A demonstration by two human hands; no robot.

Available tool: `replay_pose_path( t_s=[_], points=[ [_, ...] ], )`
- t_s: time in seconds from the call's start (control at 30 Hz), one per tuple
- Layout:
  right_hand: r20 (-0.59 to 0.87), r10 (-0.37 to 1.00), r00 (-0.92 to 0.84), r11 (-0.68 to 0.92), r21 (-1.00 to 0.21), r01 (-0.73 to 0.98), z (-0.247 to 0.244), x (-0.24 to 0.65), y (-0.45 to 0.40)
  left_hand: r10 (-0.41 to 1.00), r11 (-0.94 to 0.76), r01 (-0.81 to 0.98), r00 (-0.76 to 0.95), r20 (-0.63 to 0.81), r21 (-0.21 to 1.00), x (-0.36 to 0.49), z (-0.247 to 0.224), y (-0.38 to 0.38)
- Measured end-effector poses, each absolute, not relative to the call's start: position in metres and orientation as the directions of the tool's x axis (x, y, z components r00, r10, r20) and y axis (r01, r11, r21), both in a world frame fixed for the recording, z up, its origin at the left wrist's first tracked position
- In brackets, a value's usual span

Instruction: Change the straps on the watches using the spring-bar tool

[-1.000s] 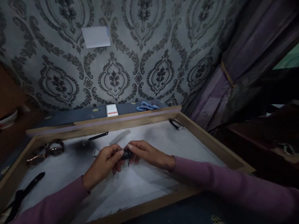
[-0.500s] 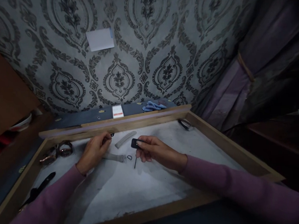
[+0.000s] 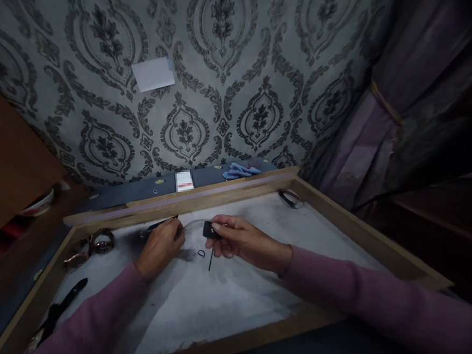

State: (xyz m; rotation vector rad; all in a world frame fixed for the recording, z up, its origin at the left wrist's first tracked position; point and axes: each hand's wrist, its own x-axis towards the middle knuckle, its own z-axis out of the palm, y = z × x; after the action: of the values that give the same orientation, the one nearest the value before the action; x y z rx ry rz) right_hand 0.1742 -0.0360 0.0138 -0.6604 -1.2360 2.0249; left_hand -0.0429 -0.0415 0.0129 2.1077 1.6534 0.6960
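Observation:
My right hand [image 3: 240, 238] is closed on a small black rectangular watch case [image 3: 211, 230], pinched between thumb and fingers. A thin dark rod [image 3: 210, 259] sticks out below these fingers; whether they hold it I cannot tell. Just left of the case, my left hand [image 3: 162, 246] has its fingertips pressed together, and what they hold is hidden. A grey watch strap [image 3: 194, 222] shows between the two hands, and another grey strap piece [image 3: 191, 254] lies partly under my left hand. Beside it is a small dark loop [image 3: 201, 253]. A dark slim object [image 3: 158, 224] lies behind my left hand.
A shallow wooden-framed tray [image 3: 256, 185] with a white base surrounds the work. Watches [image 3: 103, 241] lie at its left, a black-strapped one [image 3: 65, 305] near my left sleeve, another watch [image 3: 291, 198] at the far right corner. Beyond the rim are a blue cloth [image 3: 240, 170] and a white card [image 3: 184, 181].
My left hand has moved right, closer to the watch case, covering more of the lower grey strap piece. My right hand keeps its hold on the case. The whole view has shifted slightly.

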Motion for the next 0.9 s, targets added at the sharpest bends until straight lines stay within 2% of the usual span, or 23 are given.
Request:
replay_pose_path(
  t_s=[0.2, 0.27, 0.33, 0.4, 0.57, 0.77, 0.9],
  points=[
    [-0.039, 0.722, -0.691, -0.339, -0.89, -0.304, 0.014, 0.175, -0.038, 0.986, -0.146, 0.526, 0.144, 0.082, 0.838, -0.053, 0.018, -0.041],
    [-0.035, 0.713, -0.7, -0.338, -0.893, -0.298, 0.013, 0.174, -0.038, 0.989, -0.072, 0.375, 0.147, 0.018, 0.924, -0.05, 0.022, -0.046],
    [-0.038, 0.713, -0.7, -0.341, -0.891, -0.299, 0.013, 0.174, -0.038, 0.985, 0.061, 0.143, 0.149, -0.083, 0.988, -0.045, 0.025, -0.053],
    [-0.043, 0.715, -0.697, -0.348, -0.887, -0.303, 0.012, 0.174, -0.038, 0.98, 0.121, 0.014, 0.158, -0.122, 0.993, -0.039, 0.027, -0.059],
    [-0.069, 0.706, -0.705, -0.369, -0.885, -0.283, 0.014, 0.174, -0.038, 0.989, 0.144, -0.107, 0.058, -0.138, 0.984, -0.037, 0.031, -0.063],
    [-0.067, 0.676, -0.734, -0.38, -0.885, -0.269, 0.018, 0.173, -0.039, 0.988, 0.056, -0.277, -0.121, -0.092, 0.959, -0.043, 0.037, -0.06],
    [-0.072, 0.664, -0.744, -0.38, -0.89, -0.253, 0.019, 0.174, -0.039, 0.985, 0.056, -0.332, -0.135, -0.106, 0.942, -0.042, 0.044, -0.063]
  ],
)
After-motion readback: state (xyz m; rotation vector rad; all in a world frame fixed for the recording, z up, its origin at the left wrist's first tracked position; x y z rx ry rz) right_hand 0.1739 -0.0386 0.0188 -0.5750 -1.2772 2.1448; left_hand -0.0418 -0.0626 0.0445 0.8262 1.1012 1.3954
